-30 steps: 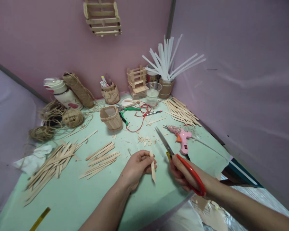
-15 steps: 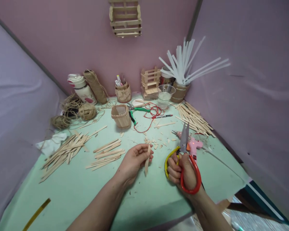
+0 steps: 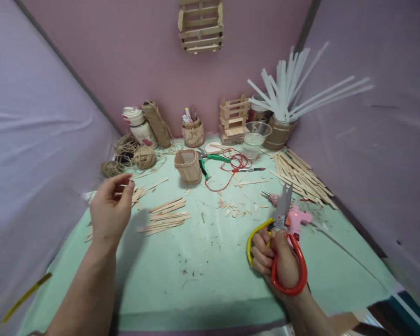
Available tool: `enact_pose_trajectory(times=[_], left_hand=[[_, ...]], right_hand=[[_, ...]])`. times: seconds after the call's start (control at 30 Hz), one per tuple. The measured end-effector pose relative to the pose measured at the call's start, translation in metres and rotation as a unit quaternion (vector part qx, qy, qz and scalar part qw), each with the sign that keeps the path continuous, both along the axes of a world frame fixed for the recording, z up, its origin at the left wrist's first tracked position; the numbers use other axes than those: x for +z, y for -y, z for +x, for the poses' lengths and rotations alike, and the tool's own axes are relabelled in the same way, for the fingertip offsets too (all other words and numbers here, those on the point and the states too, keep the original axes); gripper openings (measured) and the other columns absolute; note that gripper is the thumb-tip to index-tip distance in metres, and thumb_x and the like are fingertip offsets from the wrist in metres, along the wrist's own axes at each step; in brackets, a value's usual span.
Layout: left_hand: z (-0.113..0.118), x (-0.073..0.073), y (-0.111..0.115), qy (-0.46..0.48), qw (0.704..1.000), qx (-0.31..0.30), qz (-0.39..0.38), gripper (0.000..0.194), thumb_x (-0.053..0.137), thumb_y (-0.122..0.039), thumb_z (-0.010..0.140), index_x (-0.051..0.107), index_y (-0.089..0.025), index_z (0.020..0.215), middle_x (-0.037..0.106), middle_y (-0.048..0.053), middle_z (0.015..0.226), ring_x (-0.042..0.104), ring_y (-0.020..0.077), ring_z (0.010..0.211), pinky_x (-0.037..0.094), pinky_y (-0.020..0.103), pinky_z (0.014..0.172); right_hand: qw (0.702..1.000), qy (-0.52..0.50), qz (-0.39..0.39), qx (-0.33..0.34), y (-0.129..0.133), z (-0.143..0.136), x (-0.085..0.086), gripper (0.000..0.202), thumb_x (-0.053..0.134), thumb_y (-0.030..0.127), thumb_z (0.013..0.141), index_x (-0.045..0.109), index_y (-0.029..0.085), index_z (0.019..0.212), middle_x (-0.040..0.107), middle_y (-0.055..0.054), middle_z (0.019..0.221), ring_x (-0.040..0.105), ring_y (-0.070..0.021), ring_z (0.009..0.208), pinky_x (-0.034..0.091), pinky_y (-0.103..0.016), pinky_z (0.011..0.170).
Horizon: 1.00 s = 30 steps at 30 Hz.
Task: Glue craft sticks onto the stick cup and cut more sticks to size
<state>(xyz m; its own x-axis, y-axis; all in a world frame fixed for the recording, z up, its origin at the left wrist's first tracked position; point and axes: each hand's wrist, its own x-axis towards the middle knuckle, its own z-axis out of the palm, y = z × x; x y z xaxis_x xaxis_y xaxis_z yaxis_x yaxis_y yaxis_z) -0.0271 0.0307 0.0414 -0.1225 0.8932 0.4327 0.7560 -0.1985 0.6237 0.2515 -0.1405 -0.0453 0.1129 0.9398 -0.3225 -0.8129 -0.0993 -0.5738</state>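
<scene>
My left hand (image 3: 111, 210) is raised over the left pile of wooden sticks (image 3: 138, 193), hiding much of it. Its fingers are curled but apart, and nothing shows between them. In my right hand (image 3: 278, 254) are scissors (image 3: 283, 205) with one yellow and one red handle, blades parted and pointing away from me. A pink glue gun (image 3: 297, 218) lies just behind the scissors. Short rows of sticks (image 3: 168, 217) lie right of my left hand, and small wood clippings (image 3: 231, 206) are scattered mid-table.
A stick-covered cup (image 3: 189, 170) stands beside green-handled pliers (image 3: 219, 158) and red cord (image 3: 238, 161). Farther back are a twine ball (image 3: 145, 157), a bottle (image 3: 142, 130), a clear bowl (image 3: 255, 140) and a jar of white strips (image 3: 278, 133). More sticks (image 3: 301, 177) lie at right.
My left hand has moved left from mid-table to the stick pile, and the pointed stick it held no longer shows. My right hand still holds the scissors. The view has shifted left.
</scene>
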Motion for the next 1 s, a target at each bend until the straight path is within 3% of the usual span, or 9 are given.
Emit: enact_pose_trajectory(times=[0.1,0.2,0.3,0.4,0.47,0.67,0.87,1.0], left_hand=[[-0.030,-0.004,-0.018,-0.156,0.988,0.012,0.005,0.030,0.053,-0.036,0.085,0.061,-0.017,0.107,0.060,0.007,0.101,0.056,0.0245,0.094,0.044,0.039,0.086],[-0.033,-0.013,-0.023,-0.209,0.978,0.020,0.009,0.029,0.058,-0.036,0.080,0.064,-0.016,0.100,0.058,0.012,0.111,0.051,0.0297,0.109,0.037,0.044,0.097],[-0.009,-0.020,-0.010,-0.173,0.977,-0.107,-0.061,0.022,0.055,-0.032,0.081,0.065,-0.017,0.095,0.063,0.010,0.102,0.057,0.0236,0.098,0.041,0.036,0.091],[0.016,-0.023,0.007,-0.132,0.938,-0.253,-0.197,0.016,0.053,-0.029,0.081,0.067,-0.020,0.083,0.065,0.005,0.091,0.060,0.0186,0.086,0.045,0.029,0.080],[0.024,-0.024,0.015,-0.114,0.916,-0.295,-0.245,0.016,0.053,-0.027,0.079,0.067,-0.020,0.077,0.064,0.004,0.088,0.059,0.0166,0.079,0.045,0.027,0.074],[0.018,-0.030,0.017,-0.147,0.895,-0.315,-0.278,0.016,0.053,-0.027,0.077,0.068,-0.020,0.075,0.063,0.005,0.083,0.058,0.0188,0.079,0.044,0.029,0.072],[0.016,-0.040,0.011,-0.180,0.889,-0.313,-0.282,0.019,0.051,-0.025,0.079,0.068,-0.020,0.071,0.063,0.005,0.081,0.056,0.0188,0.079,0.042,0.030,0.072],[0.017,-0.039,0.013,-0.166,0.895,-0.303,-0.282,0.017,0.051,-0.024,0.079,0.066,-0.020,0.072,0.063,0.005,0.083,0.056,0.0185,0.078,0.042,0.030,0.072]], right_hand=[[1.000,0.000,-0.006,0.003,0.001,0.000,0.001,0.052,0.060,0.067,0.075,0.038,0.022,0.065,0.019,0.012,0.052,0.006,-0.0037,0.042,0.014,-0.012,0.034],[1.000,0.001,-0.007,0.007,0.002,0.000,0.004,0.051,0.059,0.066,0.077,0.039,0.021,0.064,0.019,0.011,0.053,0.005,-0.0038,0.043,0.014,-0.013,0.034],[1.000,0.009,-0.010,0.007,0.002,-0.001,0.005,0.050,0.059,0.065,0.077,0.039,0.021,0.063,0.019,0.011,0.053,0.005,-0.0039,0.043,0.015,-0.013,0.034],[1.000,0.009,-0.009,0.005,0.002,0.000,0.005,0.050,0.060,0.066,0.076,0.041,0.021,0.064,0.018,0.011,0.053,0.005,-0.0039,0.043,0.014,-0.014,0.034],[1.000,0.002,-0.009,0.003,0.002,0.000,0.003,0.048,0.059,0.065,0.078,0.042,0.021,0.065,0.018,0.011,0.054,0.005,-0.0039,0.043,0.014,-0.014,0.034],[0.999,-0.006,-0.031,-0.002,0.002,0.001,0.001,0.048,0.057,0.066,0.077,0.044,0.021,0.065,0.020,0.011,0.053,0.006,-0.0041,0.043,0.017,-0.014,0.033],[0.999,-0.007,-0.038,-0.003,0.002,0.000,0.003,0.048,0.058,0.065,0.077,0.044,0.021,0.064,0.019,0.011,0.053,0.005,-0.0042,0.043,0.018,-0.014,0.033],[0.999,-0.014,-0.040,-0.004,0.003,0.000,0.003,0.048,0.059,0.065,0.077,0.045,0.021,0.064,0.018,0.010,0.054,0.005,-0.0043,0.044,0.016,-0.014,0.033]])
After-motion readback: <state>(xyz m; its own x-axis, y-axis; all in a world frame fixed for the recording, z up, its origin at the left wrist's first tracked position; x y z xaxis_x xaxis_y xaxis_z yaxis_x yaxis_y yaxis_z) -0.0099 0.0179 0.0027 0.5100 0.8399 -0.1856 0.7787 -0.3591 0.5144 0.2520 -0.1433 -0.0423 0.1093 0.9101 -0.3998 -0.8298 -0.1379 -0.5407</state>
